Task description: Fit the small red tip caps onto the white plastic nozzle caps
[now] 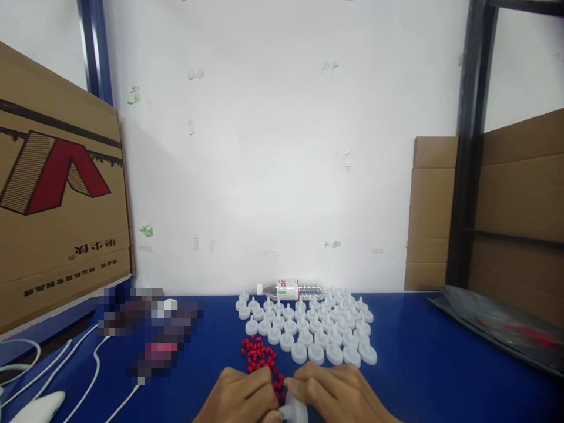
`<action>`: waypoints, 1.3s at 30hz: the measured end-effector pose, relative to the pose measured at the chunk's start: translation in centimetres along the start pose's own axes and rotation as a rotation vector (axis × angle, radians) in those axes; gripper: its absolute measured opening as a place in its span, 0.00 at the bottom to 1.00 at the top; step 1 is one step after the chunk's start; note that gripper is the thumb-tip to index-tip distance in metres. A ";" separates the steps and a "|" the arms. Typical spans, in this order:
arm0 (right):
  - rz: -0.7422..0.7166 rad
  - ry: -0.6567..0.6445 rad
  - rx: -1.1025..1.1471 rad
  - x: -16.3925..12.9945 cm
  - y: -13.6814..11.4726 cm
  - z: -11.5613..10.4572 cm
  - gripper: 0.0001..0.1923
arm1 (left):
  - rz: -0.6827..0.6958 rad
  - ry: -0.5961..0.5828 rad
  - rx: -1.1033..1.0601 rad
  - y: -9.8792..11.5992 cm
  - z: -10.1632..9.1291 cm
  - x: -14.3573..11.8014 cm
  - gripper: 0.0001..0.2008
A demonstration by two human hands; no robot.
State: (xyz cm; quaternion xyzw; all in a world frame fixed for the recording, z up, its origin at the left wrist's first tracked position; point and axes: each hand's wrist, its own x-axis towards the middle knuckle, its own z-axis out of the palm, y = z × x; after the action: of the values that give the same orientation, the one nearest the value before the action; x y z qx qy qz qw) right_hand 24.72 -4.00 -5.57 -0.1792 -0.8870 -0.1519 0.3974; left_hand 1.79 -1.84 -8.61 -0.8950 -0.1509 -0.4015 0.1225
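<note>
At the bottom edge, my left hand (240,396) and my right hand (337,393) meet over a white plastic cap (294,409), and both pinch it between the fingertips. Just in front of my left hand lies a pile of small red plastic pieces (259,354) on the blue table (418,364). Beyond the hands, several white caps (311,329) stand in rows. Whether a red piece is between my fingers is hidden.
A clear water bottle (291,289) lies on its side against the white wall behind the caps. Cardboard boxes stand at left (57,188) and right (520,194). A dark plastic bag (493,326) lies at right. White cables (83,376) and a blurred patch lie at left.
</note>
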 end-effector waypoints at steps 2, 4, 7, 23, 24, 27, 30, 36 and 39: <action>0.031 -0.023 0.041 0.2 -0.1 -0.2 0.27 | 0.017 0.012 0.028 -0.6 -1.1 0.2 0.21; 0.089 -0.040 0.023 0.2 0.0 -0.4 0.24 | -0.058 0.013 0.087 -1.3 -2.7 0.8 0.20; 0.184 -0.054 -0.049 0.1 0.4 -0.6 0.12 | -0.308 -0.160 0.269 -2.9 -4.9 1.8 0.18; 0.345 -0.349 -0.105 -0.8 1.8 0.5 0.15 | -0.517 -0.649 0.342 -1.8 -7.2 3.5 0.12; 0.348 -0.367 -0.096 -0.7 1.7 0.5 0.16 | -0.474 -0.676 0.288 -1.3 -7.0 3.6 0.10; 0.358 -0.404 -0.086 -0.7 1.7 0.7 0.16 | -0.400 -0.771 0.226 0.0 -6.1 3.4 0.04; 0.359 -0.417 -0.083 -0.8 1.7 0.8 0.17 | -0.359 -0.847 0.272 0.6 -5.2 3.2 0.06; 0.359 -0.415 -0.093 -1.3 1.8 1.1 0.18 | -0.329 -0.949 0.274 0.5 -4.6 3.2 0.06; 0.365 -0.357 -0.073 -0.9 1.8 0.9 0.15 | -0.340 -0.958 0.305 0.8 -4.5 3.2 0.07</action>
State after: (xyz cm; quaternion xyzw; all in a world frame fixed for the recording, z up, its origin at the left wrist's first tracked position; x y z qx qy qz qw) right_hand 25.52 -2.21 -6.63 -0.3747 -0.8900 -0.0756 0.2486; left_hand 1.08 -3.58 -3.36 -0.9130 -0.3896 0.0647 0.1018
